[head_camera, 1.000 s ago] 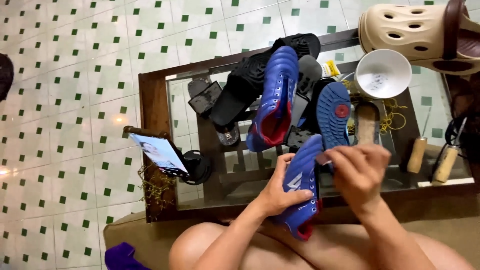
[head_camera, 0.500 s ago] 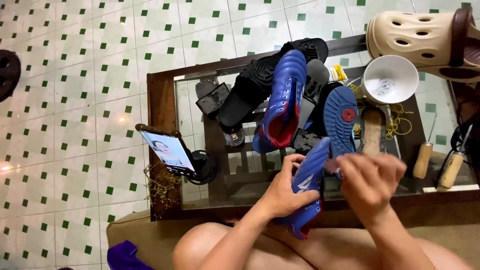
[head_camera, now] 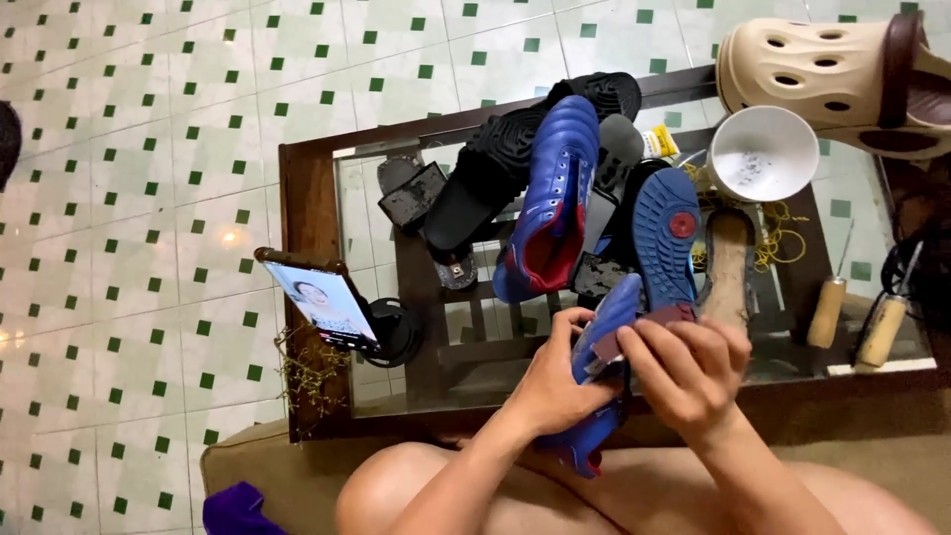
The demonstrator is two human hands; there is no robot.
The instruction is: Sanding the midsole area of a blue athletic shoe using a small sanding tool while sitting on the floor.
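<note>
My left hand (head_camera: 557,381) grips a blue football boot (head_camera: 594,421) held over my lap, toe pointing up toward the table. My right hand (head_camera: 688,372) presses a small reddish-brown patch (head_camera: 601,344) against the boot's side, fingers curled over its upper edge. Just beyond, on the glass table (head_camera: 307,213), lies a second blue boot (head_camera: 552,198) with a red lining and a blue sole (head_camera: 666,233) with a red disc, facing up.
Black slides (head_camera: 505,163), a worn insole (head_camera: 728,267), a white bowl (head_camera: 763,152), a beige clog (head_camera: 827,69) and two wooden-handled awls (head_camera: 827,307) crowd the table. A lit phone (head_camera: 319,302) stands on a holder at the left. Green-dotted floor tiles surround it.
My hands and the boot have stayed together near the table's front edge; my right hand's fingers have shifted slightly over the patch. The view has drifted a little.
</note>
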